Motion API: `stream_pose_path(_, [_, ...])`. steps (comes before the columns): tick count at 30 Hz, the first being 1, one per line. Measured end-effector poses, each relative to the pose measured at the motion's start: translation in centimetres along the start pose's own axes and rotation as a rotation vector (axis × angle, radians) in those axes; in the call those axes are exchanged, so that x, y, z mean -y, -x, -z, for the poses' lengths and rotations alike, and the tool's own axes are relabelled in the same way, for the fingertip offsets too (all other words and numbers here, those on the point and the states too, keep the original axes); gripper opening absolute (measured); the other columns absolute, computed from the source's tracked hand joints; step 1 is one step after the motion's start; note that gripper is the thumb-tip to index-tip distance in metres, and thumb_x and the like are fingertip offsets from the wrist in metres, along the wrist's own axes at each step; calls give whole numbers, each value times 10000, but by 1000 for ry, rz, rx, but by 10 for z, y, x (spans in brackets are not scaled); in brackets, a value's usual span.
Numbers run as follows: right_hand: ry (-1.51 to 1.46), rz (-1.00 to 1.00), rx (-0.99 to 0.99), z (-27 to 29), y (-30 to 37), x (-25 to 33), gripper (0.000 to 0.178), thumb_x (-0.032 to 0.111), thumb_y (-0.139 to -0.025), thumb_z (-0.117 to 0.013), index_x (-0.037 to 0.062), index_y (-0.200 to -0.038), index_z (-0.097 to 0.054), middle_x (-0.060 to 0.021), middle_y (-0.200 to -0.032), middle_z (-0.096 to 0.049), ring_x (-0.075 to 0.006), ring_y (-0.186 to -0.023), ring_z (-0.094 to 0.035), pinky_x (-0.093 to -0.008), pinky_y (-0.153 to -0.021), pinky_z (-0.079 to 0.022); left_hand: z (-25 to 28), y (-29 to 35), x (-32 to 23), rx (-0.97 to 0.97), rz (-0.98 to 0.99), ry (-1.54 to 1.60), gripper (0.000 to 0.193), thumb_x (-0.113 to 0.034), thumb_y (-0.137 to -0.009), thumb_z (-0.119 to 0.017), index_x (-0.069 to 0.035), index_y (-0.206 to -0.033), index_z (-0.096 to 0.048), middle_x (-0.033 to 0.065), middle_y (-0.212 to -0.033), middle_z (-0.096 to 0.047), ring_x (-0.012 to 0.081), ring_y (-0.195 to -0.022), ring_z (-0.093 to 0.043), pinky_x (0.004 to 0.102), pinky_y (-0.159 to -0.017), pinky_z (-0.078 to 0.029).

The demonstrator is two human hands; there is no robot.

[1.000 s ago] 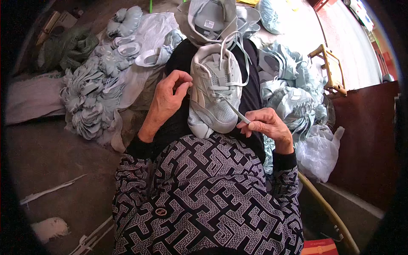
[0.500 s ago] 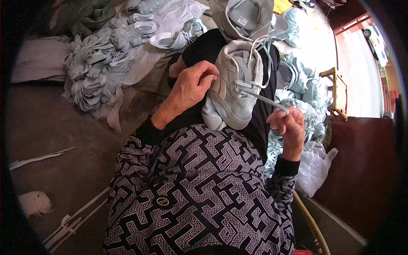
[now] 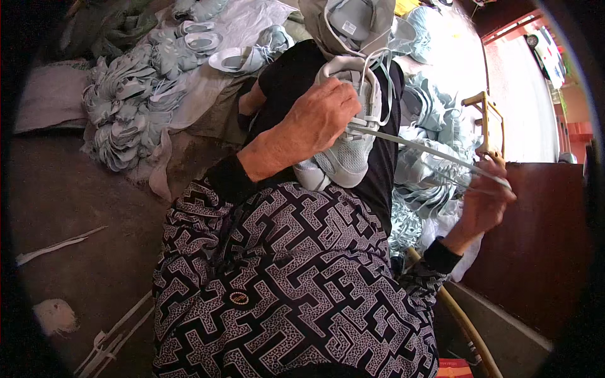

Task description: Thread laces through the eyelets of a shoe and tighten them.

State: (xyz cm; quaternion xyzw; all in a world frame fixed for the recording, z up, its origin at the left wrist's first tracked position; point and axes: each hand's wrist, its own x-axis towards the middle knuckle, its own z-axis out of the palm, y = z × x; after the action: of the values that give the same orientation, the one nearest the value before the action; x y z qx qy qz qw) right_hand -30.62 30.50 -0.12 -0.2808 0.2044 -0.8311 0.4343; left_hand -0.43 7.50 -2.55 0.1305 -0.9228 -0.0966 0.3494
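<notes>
A pale grey sneaker [image 3: 353, 160] rests on my lap, its toe toward me and its laces partly threaded. My left hand [image 3: 324, 116] lies over the shoe's left side near the eyelets, fingers curled against the upper; the fingertips are partly hidden. From the eyelets a shoelace [image 3: 428, 150] runs taut to the right. Its far part is gripped in my right hand [image 3: 486, 195], out beyond my knee. Another stretch of lace hangs in a loop at the shoe's right side.
Stacked pale blue shoe uppers [image 3: 120, 120] lie on a cloth at the left. More uppers [image 3: 435, 151] are heaped at the right by a yellowish chair frame [image 3: 484, 126]. Beyond the sneaker sits an open grey bag [image 3: 321, 31]. Loose white strips [image 3: 113, 340] lie on the floor.
My right hand has moved right, drawing the lace out longer and tighter. My left hand has moved right from beside the sneaker to over its upper.
</notes>
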Motion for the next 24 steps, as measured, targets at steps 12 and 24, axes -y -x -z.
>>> stream_pose_path(12, [33,306,-31,-19,25,110,396,140,-848,-640,-5,-1199,-527,-76,-1032,-587,-164,-874,-507,-309,-792,-452,7,-15,0,336,-60,-257,215,-80,-693,-677,-33,-869,-564,90,-952,-519,256,-940,-500,347,-842,-440])
stream_pose_path(24, [367,-48,-309,35,39,25,523,92,-885,-591,7,-1341,-349,-37,-929,-547,-79,-704,-526,-192,-592,-471,1,-17,12,274,-58,-34,181,-106,-732,-657,-17,-861,-567,119,-942,-513,276,-924,-494,363,-843,-433])
